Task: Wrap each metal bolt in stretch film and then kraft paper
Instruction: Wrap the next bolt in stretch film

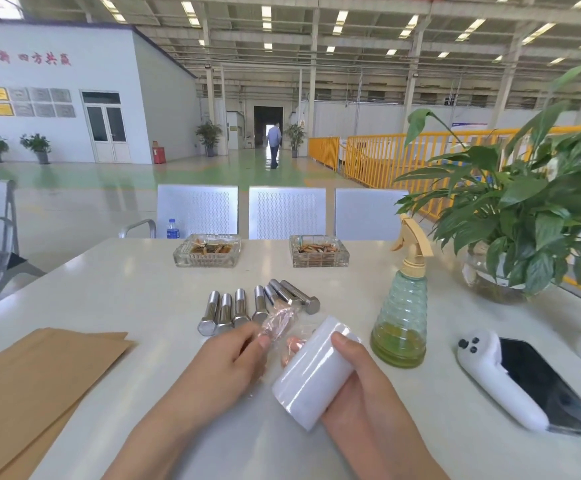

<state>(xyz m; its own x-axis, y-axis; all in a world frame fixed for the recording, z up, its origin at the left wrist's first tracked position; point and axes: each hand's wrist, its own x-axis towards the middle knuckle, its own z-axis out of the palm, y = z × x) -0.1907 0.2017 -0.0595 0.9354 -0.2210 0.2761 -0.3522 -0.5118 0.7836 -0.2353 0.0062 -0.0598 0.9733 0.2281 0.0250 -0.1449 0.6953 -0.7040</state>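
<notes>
On white table [126, 292], left hand [223, 362] pinches film-wrapped bolt [278, 323]; right hand [358, 386] grips film roll [311, 372].

just past the left fingers [247, 336], a wrapped bolt [279, 322] blurred under clear film, shape hard to make out. beyond the right fingers [296, 344], mostly hidden behind the film roll [313, 372]. far left of the fingers, kraft paper [29, 386] cut off by the edge. far right, phone [552, 386] partly covered by a white holder [493, 375].

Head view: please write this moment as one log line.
step: film wrap | left hand: holds filmed bolt | right hand: holds film roll | bare bolts: on table | kraft paper: untouched
</notes>
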